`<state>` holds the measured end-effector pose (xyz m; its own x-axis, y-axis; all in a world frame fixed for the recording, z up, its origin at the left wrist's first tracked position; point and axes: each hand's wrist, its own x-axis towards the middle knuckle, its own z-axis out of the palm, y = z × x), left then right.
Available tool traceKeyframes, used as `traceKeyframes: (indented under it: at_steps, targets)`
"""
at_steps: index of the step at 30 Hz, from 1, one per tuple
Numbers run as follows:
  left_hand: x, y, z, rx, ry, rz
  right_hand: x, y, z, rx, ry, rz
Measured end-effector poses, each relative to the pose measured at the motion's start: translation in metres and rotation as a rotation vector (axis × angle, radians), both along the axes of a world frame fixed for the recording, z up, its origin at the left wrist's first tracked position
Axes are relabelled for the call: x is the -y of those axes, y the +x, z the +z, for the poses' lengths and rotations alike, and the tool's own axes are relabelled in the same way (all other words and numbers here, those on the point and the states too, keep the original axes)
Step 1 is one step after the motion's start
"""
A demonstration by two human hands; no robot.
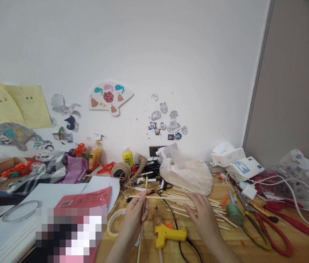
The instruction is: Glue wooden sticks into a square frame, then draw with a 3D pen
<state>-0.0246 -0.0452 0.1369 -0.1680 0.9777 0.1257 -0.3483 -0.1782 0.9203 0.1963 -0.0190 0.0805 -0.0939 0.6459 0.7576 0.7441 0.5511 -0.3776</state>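
My left hand (137, 211) is closed in a pinch around thin wooden sticks that cross each other. One wooden stick (139, 245) runs upright through its fingers, and another lies level, reaching right toward my other hand. With thumb and fingers apart, my right hand (204, 215) is over a pile of loose wooden sticks (213, 206); its fingertips are by the level stick's far end, and whether they touch it I cannot tell. Between my forearms lies a yellow glue gun (169, 233) with a black cord. A roll of tape (112, 223) sits beside my left wrist.
Twine (127, 173), a yellow-capped bottle (127, 157) and a plastic bag (185, 171) stand behind the sticks. Green thread (235, 213), red-handled scissors (276, 233) and a white charger (249, 191) with cables lie right. Papers and a red packet (84, 199) cover the left.
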Motion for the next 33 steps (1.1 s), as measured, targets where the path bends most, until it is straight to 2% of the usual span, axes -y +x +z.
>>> traceKeyframes:
  at_steps: [4, 6, 9, 14, 20, 26, 30, 33]
  targets:
    - [-0.005, -0.011, -0.001, 0.063, 0.029, 0.070, -0.009, 0.003, -0.012, -0.222, -0.059, -0.065]
    - [-0.009, -0.017, -0.003, 0.088, 0.041, 0.097, -0.009, 0.000, -0.016, -0.258, -0.114, -0.039]
    - [-0.014, -0.024, -0.007, 0.122, 0.057, 0.130, -0.003, -0.011, -0.017, -0.197, -0.202, 0.068]
    - [-0.018, -0.028, -0.012, 0.151, 0.075, 0.159, 0.016, -0.028, -0.007, 0.036, -0.326, 0.211]
    - [-0.016, -0.025, -0.013, 0.163, 0.066, 0.129, 0.025, -0.035, -0.007, 0.181, -0.449, 0.216]
    - [-0.014, -0.023, -0.010, 0.174, 0.071, 0.094, 0.025, -0.035, -0.012, 0.254, -0.464, 0.215]
    - [-0.015, -0.023, -0.012, 0.176, 0.067, 0.092, 0.025, -0.035, -0.011, 0.258, -0.469, 0.220]
    - [-0.016, -0.023, -0.014, 0.161, 0.061, 0.088, 0.023, -0.037, -0.015, 0.169, -0.451, 0.256]
